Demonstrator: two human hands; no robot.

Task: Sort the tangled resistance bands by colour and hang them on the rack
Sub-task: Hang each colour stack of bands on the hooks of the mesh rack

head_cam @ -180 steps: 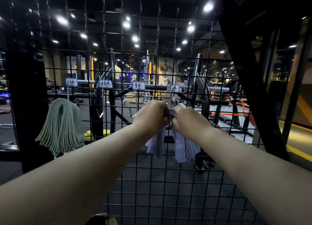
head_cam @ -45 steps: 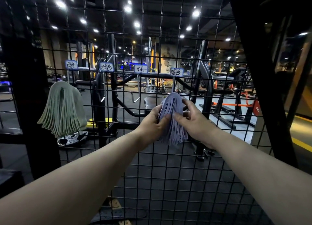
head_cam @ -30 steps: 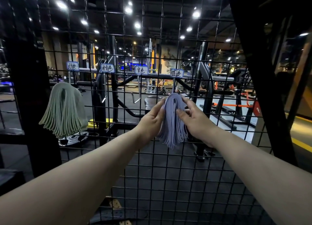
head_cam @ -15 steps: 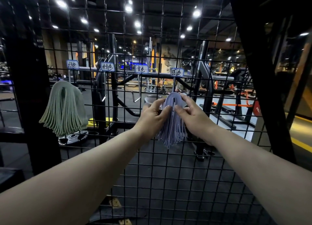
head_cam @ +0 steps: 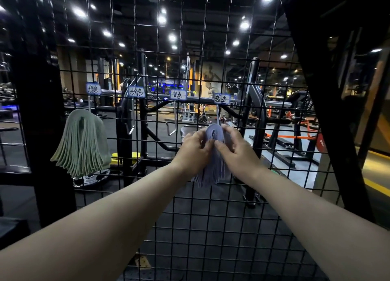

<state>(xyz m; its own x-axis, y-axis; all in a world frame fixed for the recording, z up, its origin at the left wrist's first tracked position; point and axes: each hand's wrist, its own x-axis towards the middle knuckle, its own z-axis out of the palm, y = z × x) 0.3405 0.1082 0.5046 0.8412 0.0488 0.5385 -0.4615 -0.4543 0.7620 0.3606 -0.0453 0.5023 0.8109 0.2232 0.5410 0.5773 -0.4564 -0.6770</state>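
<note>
Blue bands (head_cam: 213,133) are settling on the hook (head_cam: 218,114).
Left hand (head_cam: 195,149) and right hand (head_cam: 234,149), lately spread, are pinching them neat.

Wire rack (head_cam: 191,228): grn bands (head_cam: 82,141) hang far L; blue bands (head_cam: 213,132) hang R.

Bare forearms outstretched, left hand (head_cam: 195,150) and right hand (head_cam: 237,152) close together, both pinching the lilac bands (head_cam: 214,132)

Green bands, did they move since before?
No. The green bands hang right below the same leftmost label as in every earlier picture.
</note>
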